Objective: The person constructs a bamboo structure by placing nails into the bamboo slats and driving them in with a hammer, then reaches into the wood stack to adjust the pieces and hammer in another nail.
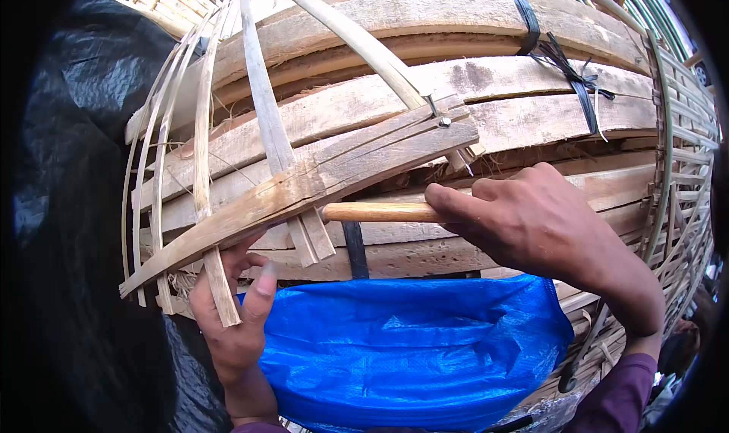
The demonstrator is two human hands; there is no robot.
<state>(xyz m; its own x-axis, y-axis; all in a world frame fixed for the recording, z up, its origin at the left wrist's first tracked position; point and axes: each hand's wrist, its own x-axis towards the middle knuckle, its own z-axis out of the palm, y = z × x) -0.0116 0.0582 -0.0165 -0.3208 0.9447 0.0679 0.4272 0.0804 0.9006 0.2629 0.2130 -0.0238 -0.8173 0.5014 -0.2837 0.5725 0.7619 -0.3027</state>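
A slatted wooden frame lies tilted across the view, its long slats [267, 107] running under a thick crossbar [380, 154]. A metal nail [443, 121] sticks up near the crossbar's right end, and a thin point shows beneath that end. My left hand [231, 311] is under the crossbar's left part, around a slat end [221, 285]; its fingers curl up behind the wood and are partly hidden. My right hand [524, 220] is closed around a wooden tool handle [383, 212] that points left, just below the crossbar. The tool's other end is hidden.
Stacked rough wooden planks [531, 80] lie behind the frame, some tied with black straps [521, 19]. Blue plastic sheeting [402, 342] covers my lap area. A black sheet [83, 205] hangs at left; a bamboo lattice [687, 160] stands at right.
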